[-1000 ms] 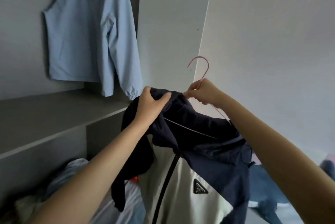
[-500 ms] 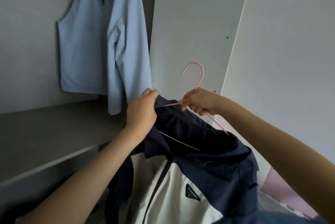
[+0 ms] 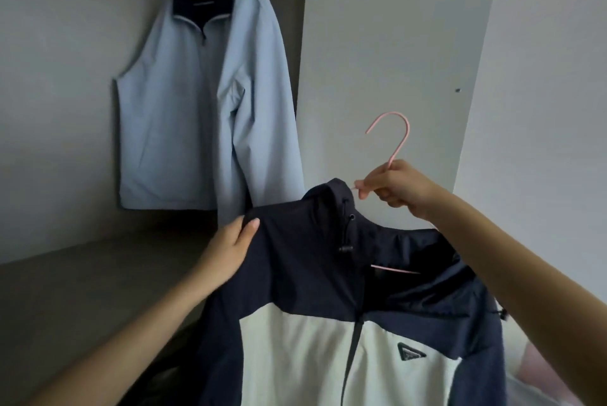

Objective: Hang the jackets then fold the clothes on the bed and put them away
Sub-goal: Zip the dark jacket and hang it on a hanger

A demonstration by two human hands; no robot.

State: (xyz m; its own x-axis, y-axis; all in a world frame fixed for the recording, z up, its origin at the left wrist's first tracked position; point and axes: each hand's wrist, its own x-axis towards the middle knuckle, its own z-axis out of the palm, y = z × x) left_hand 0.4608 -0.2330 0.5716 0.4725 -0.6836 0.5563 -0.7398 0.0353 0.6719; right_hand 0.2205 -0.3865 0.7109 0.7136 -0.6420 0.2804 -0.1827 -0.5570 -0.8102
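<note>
Currently hanging step: navy jacket on hanger — right hand grips hanger neck above collar, left hand pinches shoulder. Next, likely: hook up beside blue jacket, above-left.

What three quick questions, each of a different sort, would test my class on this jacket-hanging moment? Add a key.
1. True or false: the light blue jacket already hangs up against the wall.
2. Choose one: the right hand grips (A) the pink hanger just below its hook, (B) a sleeve cuff, (C) the zip pull.
3. Fill the gap: the left hand holds the navy-and-white jacket at its ____.

Key: 1 true; 2 A; 3 shoulder.
</note>
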